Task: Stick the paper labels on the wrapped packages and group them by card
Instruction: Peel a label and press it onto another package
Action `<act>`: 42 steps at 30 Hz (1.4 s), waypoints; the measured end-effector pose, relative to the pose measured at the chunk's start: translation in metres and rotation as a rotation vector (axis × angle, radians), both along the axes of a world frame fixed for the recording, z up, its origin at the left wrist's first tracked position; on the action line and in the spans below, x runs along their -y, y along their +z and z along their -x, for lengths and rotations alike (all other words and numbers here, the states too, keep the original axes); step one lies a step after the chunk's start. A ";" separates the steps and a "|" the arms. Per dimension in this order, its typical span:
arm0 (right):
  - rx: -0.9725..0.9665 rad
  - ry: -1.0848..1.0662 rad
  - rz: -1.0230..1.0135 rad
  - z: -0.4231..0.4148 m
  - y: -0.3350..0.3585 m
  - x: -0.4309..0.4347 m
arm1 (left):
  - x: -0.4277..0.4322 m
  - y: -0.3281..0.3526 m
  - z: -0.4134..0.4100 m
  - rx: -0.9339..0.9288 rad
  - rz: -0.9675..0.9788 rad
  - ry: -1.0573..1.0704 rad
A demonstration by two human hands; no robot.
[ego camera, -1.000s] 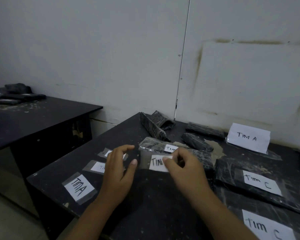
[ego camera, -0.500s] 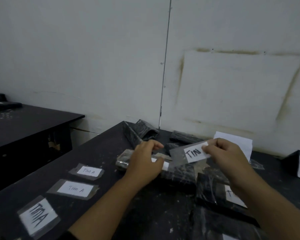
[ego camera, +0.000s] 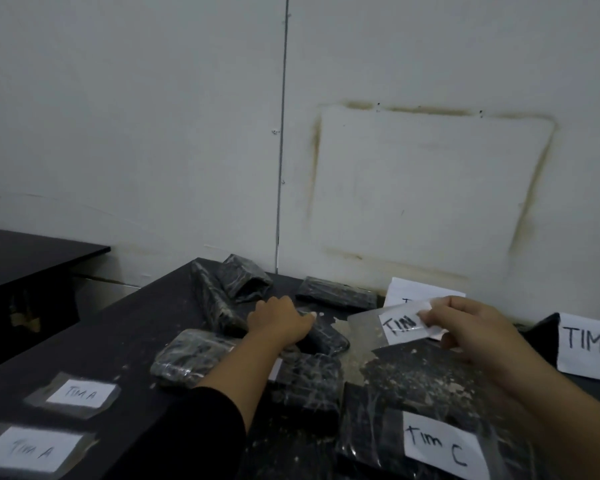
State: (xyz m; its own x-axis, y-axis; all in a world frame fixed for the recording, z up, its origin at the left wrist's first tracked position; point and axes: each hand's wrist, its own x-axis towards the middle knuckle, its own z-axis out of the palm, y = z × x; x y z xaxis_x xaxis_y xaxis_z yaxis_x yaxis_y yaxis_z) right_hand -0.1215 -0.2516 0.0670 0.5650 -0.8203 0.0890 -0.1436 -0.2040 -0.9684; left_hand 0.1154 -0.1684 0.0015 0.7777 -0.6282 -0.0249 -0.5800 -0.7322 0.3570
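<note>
Dark worktop (ego camera: 136,327) against white wall (ego camera: 153,133) | left hand (ego camera: 279,322), fingers curled over wrapped package (ego camera: 328,337) mid-worktop | right hand (ego camera: 465,329) at 3 o'clock, fingers pinching taped label (ego camera: 400,323) aloft | TIM A labels (ego camera: 80,393) at 8 o'clock

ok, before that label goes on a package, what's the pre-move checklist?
1. Label in hand: ok. The right hand pinches the taped label above the table.
2. Label's last letter readable: cannot tell. The hand covers it; only "TI" and one more letter show.
3. Package secured: cannot tell. The left hand lies on a wrapped package, but its grip is hidden.
4. Package top free of a label: cannot tell. The hand covers much of it.
5. Sorting cards in view: ok. The TIM B card stands at right. A second card is half hidden behind the label.
</note>
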 end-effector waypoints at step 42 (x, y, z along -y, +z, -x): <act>0.248 -0.004 -0.088 0.008 -0.022 -0.084 | -0.091 0.016 0.128 -1.072 1.407 -0.274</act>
